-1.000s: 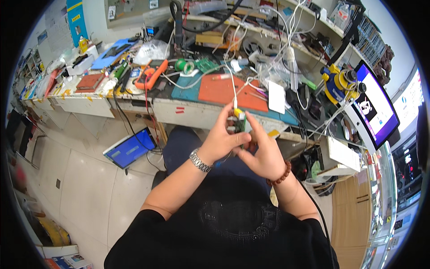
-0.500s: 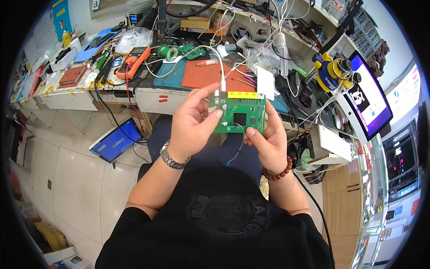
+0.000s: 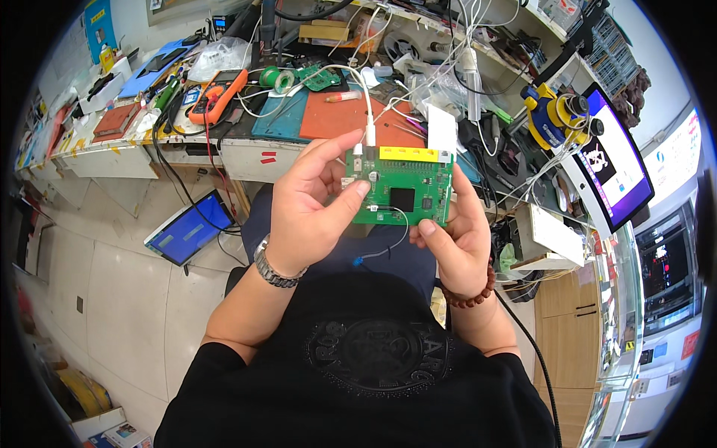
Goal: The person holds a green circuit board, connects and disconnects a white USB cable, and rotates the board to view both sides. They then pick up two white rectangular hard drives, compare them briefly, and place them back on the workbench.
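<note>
Holding green circuit board point(image 3: 385, 179) between both hands, face up, above dark-clothed lap point(image 3: 412, 265). Left hand point(image 3: 310, 198) grasping board's left side, thumb on face. Right hand point(image 3: 459, 243) gripping lower right corner, thumb on face, other fingers along right edge and partly hidden. White cable point(image 3: 370, 133) meeting board's top edge at left, just beside yellow strip point(image 3: 408, 154). Black square chip point(image 3: 403, 199) near board's middle. Thin grey lead point(image 3: 390, 251) hanging from board, blue end point(image 3: 358, 261) over lap. Beyond board, orange mat point(image 3: 336, 119) on workbench point(image 3: 250, 158); orange multimeter point(image 3: 218, 97) farther left.
</note>
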The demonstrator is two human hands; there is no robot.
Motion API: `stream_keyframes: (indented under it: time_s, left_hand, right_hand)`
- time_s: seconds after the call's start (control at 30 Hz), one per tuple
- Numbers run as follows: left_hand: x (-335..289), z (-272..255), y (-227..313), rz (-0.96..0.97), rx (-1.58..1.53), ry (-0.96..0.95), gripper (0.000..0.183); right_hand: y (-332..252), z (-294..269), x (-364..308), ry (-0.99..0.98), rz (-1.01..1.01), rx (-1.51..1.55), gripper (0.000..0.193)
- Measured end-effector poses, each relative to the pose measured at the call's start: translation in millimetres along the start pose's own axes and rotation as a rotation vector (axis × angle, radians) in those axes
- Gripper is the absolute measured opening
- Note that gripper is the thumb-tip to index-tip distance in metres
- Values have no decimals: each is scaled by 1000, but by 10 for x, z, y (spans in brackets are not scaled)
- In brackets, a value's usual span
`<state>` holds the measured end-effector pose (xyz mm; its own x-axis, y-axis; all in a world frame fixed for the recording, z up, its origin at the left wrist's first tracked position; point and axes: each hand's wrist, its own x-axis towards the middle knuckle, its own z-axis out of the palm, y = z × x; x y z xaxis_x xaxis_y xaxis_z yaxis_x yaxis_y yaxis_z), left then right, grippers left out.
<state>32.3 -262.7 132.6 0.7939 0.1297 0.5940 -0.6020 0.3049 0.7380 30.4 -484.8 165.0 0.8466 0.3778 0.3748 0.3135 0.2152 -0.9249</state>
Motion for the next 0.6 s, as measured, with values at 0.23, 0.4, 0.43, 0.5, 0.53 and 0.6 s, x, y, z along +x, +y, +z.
stream_keyframes:
  time_s: [0.23, 0.4, 0.43, 0.5, 0.53, 0.6]
  left_hand:
    - [-11, 27, 82, 0, 8, 0, 56]
    - [-17, 17, 92, 11, 18, -16, 57]
    - [-23, 18, 94, 12, 19, -17, 57]
    - [-34, 21, 101, 20, 19, -20, 57]
    - [-37, 24, 105, 22, 16, -22, 57]
    - [-39, 32, 115, 39, 11, -25, 57]
  right_hand:
    - [-53, 45, -49, 17, -33, 10, 80]
    - [-81, 62, -73, 9, -64, -22, 81]
    - [-85, 65, -81, 9, -67, -18, 81]
    - [-93, 63, -92, 10, -65, -14, 81]
    - [-97, 60, -96, 10, -59, -14, 82]
    - [-98, 56, -101, 9, -55, -15, 82]
